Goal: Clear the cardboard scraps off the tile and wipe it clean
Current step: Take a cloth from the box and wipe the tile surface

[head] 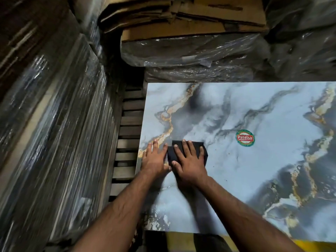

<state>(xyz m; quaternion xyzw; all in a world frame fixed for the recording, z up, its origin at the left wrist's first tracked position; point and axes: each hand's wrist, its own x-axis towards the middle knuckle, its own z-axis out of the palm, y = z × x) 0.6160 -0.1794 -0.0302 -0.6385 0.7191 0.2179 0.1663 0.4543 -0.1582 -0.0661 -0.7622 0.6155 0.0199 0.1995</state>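
Observation:
A large glossy marble-pattern tile (pixel 254 160) with grey and gold veins lies flat and fills the right half of the head view. A round green and red sticker (pixel 245 138) sits on it. My right hand (pixel 189 162) lies flat, fingers spread, pressing a folded black cloth (pixel 204 148) onto the tile near its left edge. My left hand (pixel 154 159) rests flat on the tile just left of the cloth, fingers straight. A few tiny brown specks lie on the tile right of the cloth.
Plastic-wrapped stacks of boxed tiles (pixel 54 133) stand along the left. Wrapped bundles (pixel 190 51) with flattened cardboard (pixel 181 17) on top sit behind the tile. Wooden pallet slats (pixel 129 131) show in the gap beside the tile's left edge.

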